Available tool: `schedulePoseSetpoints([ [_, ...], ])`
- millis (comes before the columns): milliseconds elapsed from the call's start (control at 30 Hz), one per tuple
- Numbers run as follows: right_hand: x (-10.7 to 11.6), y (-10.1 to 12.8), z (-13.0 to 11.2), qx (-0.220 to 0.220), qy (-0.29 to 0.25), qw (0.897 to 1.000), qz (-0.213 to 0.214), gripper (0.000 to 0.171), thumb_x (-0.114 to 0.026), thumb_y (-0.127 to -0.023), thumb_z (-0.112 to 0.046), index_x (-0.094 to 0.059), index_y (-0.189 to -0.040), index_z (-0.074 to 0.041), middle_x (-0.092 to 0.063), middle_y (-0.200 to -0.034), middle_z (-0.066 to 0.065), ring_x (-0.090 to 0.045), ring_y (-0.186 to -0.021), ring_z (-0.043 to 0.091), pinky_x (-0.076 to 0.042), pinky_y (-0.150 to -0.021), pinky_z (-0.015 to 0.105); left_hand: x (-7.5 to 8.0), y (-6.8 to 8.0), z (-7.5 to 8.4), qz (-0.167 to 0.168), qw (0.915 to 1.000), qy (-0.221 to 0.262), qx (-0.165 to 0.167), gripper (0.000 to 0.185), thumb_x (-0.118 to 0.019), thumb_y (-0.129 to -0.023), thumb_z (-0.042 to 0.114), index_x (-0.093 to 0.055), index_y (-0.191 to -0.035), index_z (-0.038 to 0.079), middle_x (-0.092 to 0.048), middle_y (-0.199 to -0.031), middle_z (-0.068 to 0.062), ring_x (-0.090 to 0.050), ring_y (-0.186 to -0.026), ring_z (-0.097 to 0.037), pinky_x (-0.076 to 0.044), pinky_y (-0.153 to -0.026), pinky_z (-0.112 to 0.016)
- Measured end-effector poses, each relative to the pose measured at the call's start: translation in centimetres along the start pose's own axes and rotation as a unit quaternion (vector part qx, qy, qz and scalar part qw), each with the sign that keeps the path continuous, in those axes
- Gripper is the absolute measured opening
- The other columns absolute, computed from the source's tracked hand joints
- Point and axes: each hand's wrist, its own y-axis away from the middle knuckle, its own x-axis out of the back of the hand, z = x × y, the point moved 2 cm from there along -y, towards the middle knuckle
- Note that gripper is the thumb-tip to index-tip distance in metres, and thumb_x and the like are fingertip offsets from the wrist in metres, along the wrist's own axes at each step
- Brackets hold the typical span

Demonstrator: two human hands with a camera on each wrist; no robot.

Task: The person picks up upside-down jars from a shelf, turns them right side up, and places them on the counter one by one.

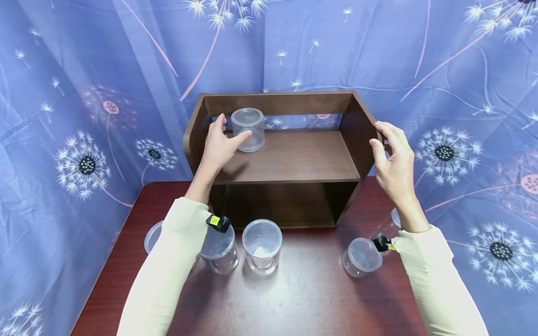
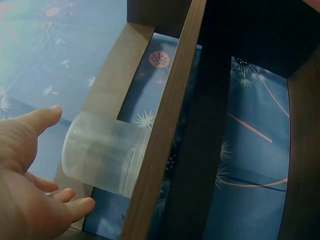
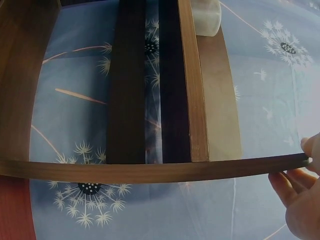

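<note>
Left hand (image 1: 218, 147) is spread open beside a clear jar (image 1: 248, 129) standing upside down on the shelf's (image 1: 294, 158) upper board, fingertips at its wall without gripping. Right hand (image 1: 392, 161), fingers loosely bent, touches the shelf's right side panel. More jars (image 1: 262, 246) stand on the desk (image 1: 302, 298) below.

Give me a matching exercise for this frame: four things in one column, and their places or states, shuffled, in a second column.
Things:
1. left hand
2. right hand
3. upside-down container
4. open container

Places or states:
A. on the table in front of the shelf unit, no lid on
B. fingers at the shelf unit's right side panel
C. standing on the top shelf, at its left
D. open, fingers spread beside the container on the shelf

Pairs: 1-D, 2-B, 3-C, 4-A
</note>
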Motion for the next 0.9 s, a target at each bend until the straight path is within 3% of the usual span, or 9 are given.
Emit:
schedulePoseSetpoints([
  [167,-0.1,0.0,0.7,-0.002,-0.003,1.0,0.0,0.031,-0.061,-0.096,0.015,-0.063,-0.126,0.017,-0.061,-0.13,0.032,-0.056,-0.113,0.01,-0.045,-0.087,0.012,-0.2,-0.9,-0.4,-0.011,0.9997,-0.013,0.015,0.102,-0.08,-0.088,0.04,-0.023,-0.162,-0.001,-0.036,-0.159,-0.021,-0.035,-0.148,-0.031,-0.03,-0.121,-0.042],
  [500,0.0,0.2,4.4,-0.004,0.004,1.0,-0.006,0.034,-0.065,-0.097,0.007,-0.067,-0.131,0.006,-0.064,-0.135,0.017,-0.055,-0.116,0.006,-0.045,-0.086,0.012,-1.0,-2.1,-0.4,-0.03,0.9984,-0.014,0.047,0.106,-0.081,-0.087,0.043,-0.02,-0.164,0.004,-0.031,-0.163,-0.016,-0.031,-0.151,-0.027,-0.027,-0.122,-0.039],
  [900,-0.1,-0.1,0.6,-0.006,-0.004,1.0,-0.003,0.032,-0.061,-0.095,0.016,-0.063,-0.126,0.017,-0.061,-0.13,0.032,-0.056,-0.113,0.008,-0.045,-0.087,0.012,-1.4,-3.0,-0.4,-0.032,0.9981,-0.015,0.051,0.106,-0.082,-0.086,0.042,-0.02,-0.164,0.006,-0.033,-0.162,-0.017,-0.037,-0.146,-0.027,-0.032,-0.119,-0.039],
])
